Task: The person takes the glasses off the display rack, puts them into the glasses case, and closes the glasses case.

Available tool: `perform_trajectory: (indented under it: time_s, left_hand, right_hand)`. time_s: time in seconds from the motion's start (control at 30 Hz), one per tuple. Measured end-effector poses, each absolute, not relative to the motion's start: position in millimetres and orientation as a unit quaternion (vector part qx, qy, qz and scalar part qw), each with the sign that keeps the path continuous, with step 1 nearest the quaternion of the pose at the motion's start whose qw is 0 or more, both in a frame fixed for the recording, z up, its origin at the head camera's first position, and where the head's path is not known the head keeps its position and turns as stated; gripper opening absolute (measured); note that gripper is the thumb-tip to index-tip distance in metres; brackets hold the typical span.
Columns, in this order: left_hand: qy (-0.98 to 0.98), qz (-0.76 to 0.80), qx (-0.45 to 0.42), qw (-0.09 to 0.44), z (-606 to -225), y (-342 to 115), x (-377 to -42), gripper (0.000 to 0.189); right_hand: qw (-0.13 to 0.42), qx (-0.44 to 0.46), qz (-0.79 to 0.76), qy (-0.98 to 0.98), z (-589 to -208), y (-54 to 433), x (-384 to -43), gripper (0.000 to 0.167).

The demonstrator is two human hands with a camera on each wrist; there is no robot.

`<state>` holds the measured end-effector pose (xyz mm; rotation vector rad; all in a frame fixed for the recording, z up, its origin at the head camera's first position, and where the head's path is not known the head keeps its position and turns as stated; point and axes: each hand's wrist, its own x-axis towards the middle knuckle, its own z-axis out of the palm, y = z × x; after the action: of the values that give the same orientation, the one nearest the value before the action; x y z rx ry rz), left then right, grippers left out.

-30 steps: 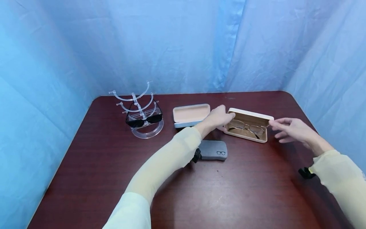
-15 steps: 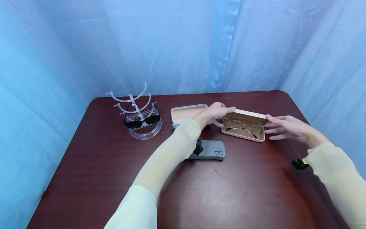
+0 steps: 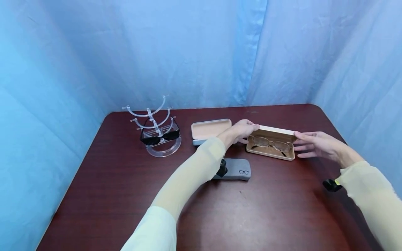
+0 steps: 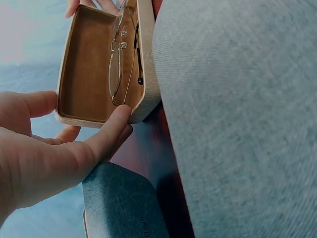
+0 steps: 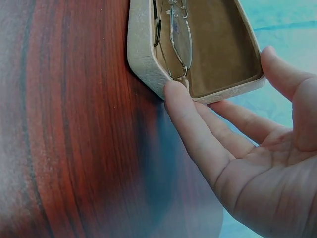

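Note:
In the head view, a cream glasses case (image 3: 277, 130) with a brown lining stands open at the right back of the table. Gold-framed eyeglasses (image 3: 261, 141) lie inside it, arms folded. My left hand (image 3: 240, 129) holds the case's left end, its thumb on the lid's edge. At the other end is my right hand (image 3: 320, 144), thumb on the lid corner and fingers by the base. Both wrist views show the digits spread across the ends: left-hand fingers (image 4: 111, 126) touch the lid and base, and right-hand fingers (image 5: 181, 101) do the same.
A grey closed case (image 3: 237, 169) with a glasses print lies below my left wrist. Behind that forearm stands a blue case (image 3: 211, 129) with a pale lining, open. On the left, a clear display stand (image 3: 163, 151) carries black sunglasses (image 3: 171, 135). Blue curtains surround the table.
My right hand has closed in on the case's right end from just beside it. The left thumb has come onto the lid's edge, and the lid leans slightly further forward.

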<state>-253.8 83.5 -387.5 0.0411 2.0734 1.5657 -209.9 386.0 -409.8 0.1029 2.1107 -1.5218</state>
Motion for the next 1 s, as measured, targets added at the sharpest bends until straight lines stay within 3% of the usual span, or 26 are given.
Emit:
perform_trajectory:
  time_s: [0.3,0.57,1.0]
  left_hand:
    - [0.755,0.591,0.019,0.283,-396,81,-254,0.021]
    - [0.716,0.613,0.017,0.335,-399,73,-262,0.019]
    - [0.707,0.616,0.025,0.346,-397,73,-262,0.024]
  right_hand:
    - [0.276,0.036,-0.576,0.769,-417,386,-207,0.077]
    - [0.283,0.041,-0.591,0.755,-416,385,-205,0.074]
    - [0.279,0.029,-0.608,0.743,-412,389,-203,0.063]
